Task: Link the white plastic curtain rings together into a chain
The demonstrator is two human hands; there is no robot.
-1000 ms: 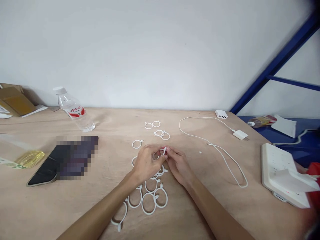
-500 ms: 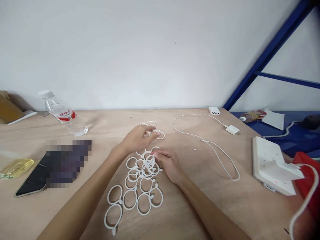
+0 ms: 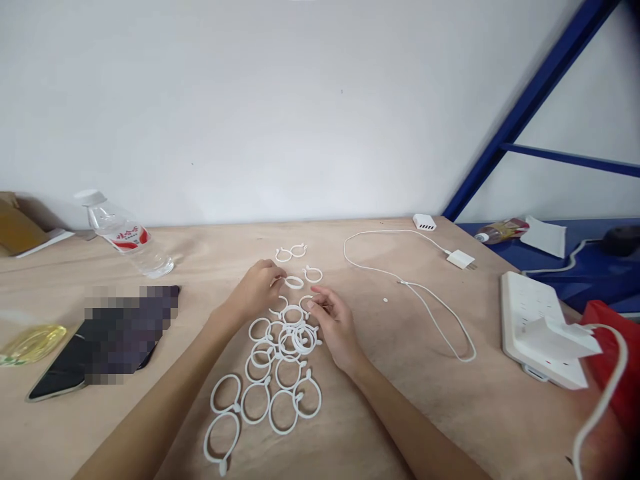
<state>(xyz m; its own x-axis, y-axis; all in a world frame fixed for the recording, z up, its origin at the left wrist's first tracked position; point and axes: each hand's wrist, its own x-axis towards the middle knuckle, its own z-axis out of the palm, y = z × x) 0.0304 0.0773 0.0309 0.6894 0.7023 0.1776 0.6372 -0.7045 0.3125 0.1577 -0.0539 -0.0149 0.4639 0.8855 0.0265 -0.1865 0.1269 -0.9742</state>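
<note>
My left hand (image 3: 259, 288) has its fingers closed in a pinch at the edge of a tilted white curtain ring (image 3: 296, 287). Past its fingertips lie a single white ring with a small tab (image 3: 315, 281) and a touching pair of rings (image 3: 283, 259). My right hand (image 3: 336, 323) rests low over the table, thumb and fingers apart, beside a partly hidden ring (image 3: 303, 299). Below both hands spreads a loose group of white curtain rings (image 3: 256, 423), several overlapping in a heap near the right hand.
On the left are a water bottle (image 3: 134, 239), a dark phone (image 3: 55, 373) and a coiled yellow tube (image 3: 37, 342). A white cable (image 3: 440, 307), a plug adapter (image 3: 460, 259), a small white charger (image 3: 425, 222) and a power strip (image 3: 533, 313) lie on the right.
My left hand has drawn back toward me, with a ring at its fingertips. The fingers of my right hand have parted from the heap. The rings at the back are now uncovered.
</note>
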